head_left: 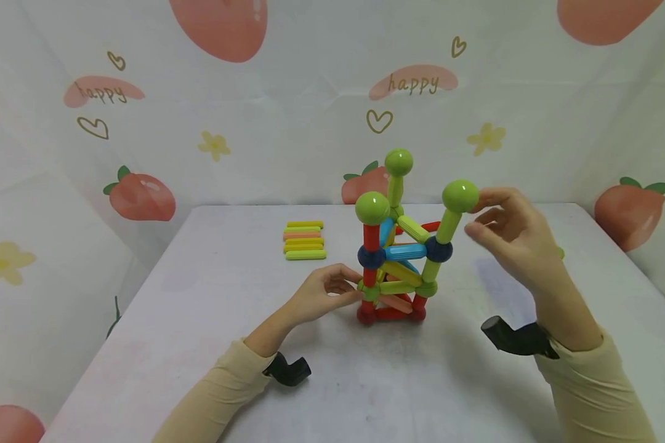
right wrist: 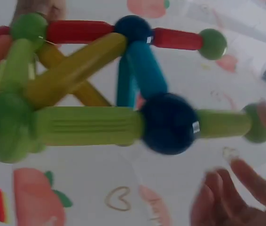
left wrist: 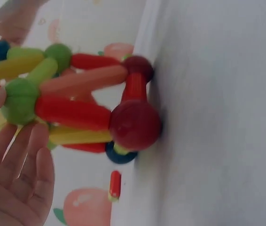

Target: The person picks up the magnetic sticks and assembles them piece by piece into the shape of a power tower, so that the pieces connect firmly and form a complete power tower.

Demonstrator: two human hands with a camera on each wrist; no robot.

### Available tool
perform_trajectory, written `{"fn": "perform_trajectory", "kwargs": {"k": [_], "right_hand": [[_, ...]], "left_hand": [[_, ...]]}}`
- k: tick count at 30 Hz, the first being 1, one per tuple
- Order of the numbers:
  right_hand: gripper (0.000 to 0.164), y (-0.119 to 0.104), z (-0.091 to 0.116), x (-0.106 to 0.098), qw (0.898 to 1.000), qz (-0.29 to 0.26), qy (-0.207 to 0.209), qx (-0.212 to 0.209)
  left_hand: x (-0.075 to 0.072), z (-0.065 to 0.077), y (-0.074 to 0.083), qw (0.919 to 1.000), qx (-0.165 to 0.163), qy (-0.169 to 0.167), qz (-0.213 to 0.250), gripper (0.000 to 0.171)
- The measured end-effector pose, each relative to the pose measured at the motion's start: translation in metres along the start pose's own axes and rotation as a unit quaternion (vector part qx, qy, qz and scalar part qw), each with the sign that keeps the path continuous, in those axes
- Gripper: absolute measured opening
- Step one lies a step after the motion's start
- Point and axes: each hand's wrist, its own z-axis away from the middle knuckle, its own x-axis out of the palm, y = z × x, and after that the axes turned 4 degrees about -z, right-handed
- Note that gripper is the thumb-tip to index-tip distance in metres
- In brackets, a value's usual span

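A tower of magnetic sticks and balls [head_left: 404, 251] stands on the table, with red balls at its base and dark blue balls higher up. My left hand [head_left: 326, 292] pinches a lower green ball [left wrist: 21, 101] at the tower's left side, thumb on one side and fingertips on the other. Three larger green balls cap the upright sticks. Beside the right cap, a green ball [head_left: 460, 196], is my right hand [head_left: 512, 237], its fingers loosely bent and spread. One digit overlaps that ball in the right wrist view; whether it touches is unclear. The other fingers are apart from it.
Several loose sticks [head_left: 305, 240], yellow, green and orange, lie in a row on the white table [head_left: 227, 295], back left of the tower. A red stick [head_left: 431, 226] shows behind the tower. A green piece [head_left: 561, 253] is partly hidden behind my right wrist. A printed cloth [head_left: 288, 111] hangs behind.
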Motion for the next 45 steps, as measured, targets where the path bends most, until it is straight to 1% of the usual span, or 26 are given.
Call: {"fn": "perform_trajectory", "kwargs": {"k": [1, 3, 5, 7, 9, 11, 13, 14, 17, 20, 23, 26, 29, 31, 33, 34, 35, 37, 39, 40, 41, 42, 43, 45], "right_hand": [[0.045, 0.005, 0.002, -0.001, 0.999, 0.024, -0.039, 0.014], [0.047, 0.013, 0.006, -0.002, 0.992, 0.06, -0.105, 0.032], [0.044, 0.018, 0.008, 0.0, 0.985, 0.092, -0.14, 0.032], [0.038, 0.021, 0.009, 0.002, 0.984, 0.098, -0.147, 0.027], [0.036, 0.022, 0.009, 0.003, 0.984, 0.101, -0.142, 0.028], [0.037, 0.022, 0.009, 0.004, 0.985, 0.099, -0.137, 0.031], [0.038, 0.022, 0.009, 0.004, 0.986, 0.094, -0.136, 0.035], [0.039, 0.022, 0.009, 0.004, 0.986, 0.09, -0.135, 0.036], [0.038, 0.023, 0.009, 0.004, 0.987, 0.08, -0.134, 0.038], [0.036, 0.023, 0.008, 0.004, 0.987, 0.076, -0.135, 0.04], [0.035, 0.023, 0.008, 0.004, 0.987, 0.076, -0.137, 0.044], [0.032, 0.023, 0.009, 0.004, 0.986, 0.075, -0.139, 0.047], [0.028, 0.024, 0.009, 0.004, 0.986, 0.07, -0.14, 0.048], [0.028, 0.024, 0.009, 0.004, 0.987, 0.066, -0.141, 0.048], [0.028, 0.024, 0.009, 0.004, 0.987, 0.061, -0.143, 0.048], [0.028, 0.024, 0.009, 0.004, 0.987, 0.059, -0.144, 0.048], [0.028, 0.024, 0.009, 0.004, 0.987, 0.058, -0.145, 0.049], [0.028, 0.025, 0.009, 0.004, 0.987, 0.049, -0.146, 0.05], [0.029, 0.025, 0.009, 0.004, 0.987, 0.039, -0.146, 0.05], [0.029, 0.025, 0.009, 0.004, 0.987, 0.033, -0.147, 0.049], [0.031, 0.025, 0.009, 0.004, 0.988, 0.027, -0.147, 0.048], [0.033, 0.026, 0.009, 0.004, 0.988, 0.023, -0.147, 0.047], [0.035, 0.026, 0.009, 0.004, 0.988, 0.018, -0.147, 0.046], [0.038, 0.026, 0.009, 0.004, 0.988, 0.017, -0.146, 0.045]], "left_hand": [[-0.002, 0.0, -0.001, 1.0, -0.002, -0.004, -0.003, 0.026], [-0.009, -0.001, -0.004, 0.9999, -0.012, -0.008, -0.006, 0.024], [-0.017, -0.003, -0.008, 0.9995, -0.031, 0.004, -0.01, 0.024], [-0.029, -0.004, -0.012, 0.9979, -0.053, 0.034, -0.015, 0.024], [-0.042, -0.006, -0.018, 0.9935, -0.076, 0.079, -0.032, 0.025], [-0.055, -0.006, -0.024, 0.9857, -0.096, 0.121, -0.067, 0.027], [-0.067, -0.006, -0.031, 0.9766, -0.114, 0.145, -0.111, 0.028], [-0.073, -0.005, -0.035, 0.9715, -0.123, 0.149, -0.138, 0.028], [-0.084, -0.003, -0.045, 0.9573, -0.152, 0.139, -0.203, 0.03], [-0.089, -0.002, -0.054, 0.9456, -0.176, 0.119, -0.246, 0.031], [-0.091, -0.003, -0.061, 0.9387, -0.189, 0.108, -0.268, 0.03], [-0.09, -0.006, -0.064, 0.9321, -0.195, 0.098, -0.29, 0.03], [-0.09, -0.009, -0.063, 0.9253, -0.207, 0.075, -0.309, 0.031], [-0.089, -0.01, -0.062, 0.9222, -0.213, 0.057, -0.318, 0.031], [-0.088, -0.011, -0.059, 0.9248, -0.21, 0.046, -0.314, 0.029], [-0.088, -0.011, -0.058, 0.9285, -0.202, 0.044, -0.308, 0.029], [-0.087, -0.011, -0.055, 0.9333, -0.192, 0.046, -0.3, 0.029], [-0.085, -0.013, -0.048, 0.9483, -0.162, 0.06, -0.266, 0.029], [-0.081, -0.016, -0.039, 0.9663, -0.124, 0.083, -0.21, 0.031], [-0.079, -0.017, -0.031, 0.9742, -0.112, 0.091, -0.174, 0.032], [-0.076, -0.019, -0.023, 0.9811, -0.102, 0.099, -0.131, 0.033], [-0.072, -0.021, -0.015, 0.9865, -0.093, 0.103, -0.087, 0.035], [-0.069, -0.023, -0.006, 0.9892, -0.09, 0.106, -0.045, 0.036], [-0.061, -0.026, 0.012, 0.9904, -0.083, 0.107, 0.026, 0.035]]}}
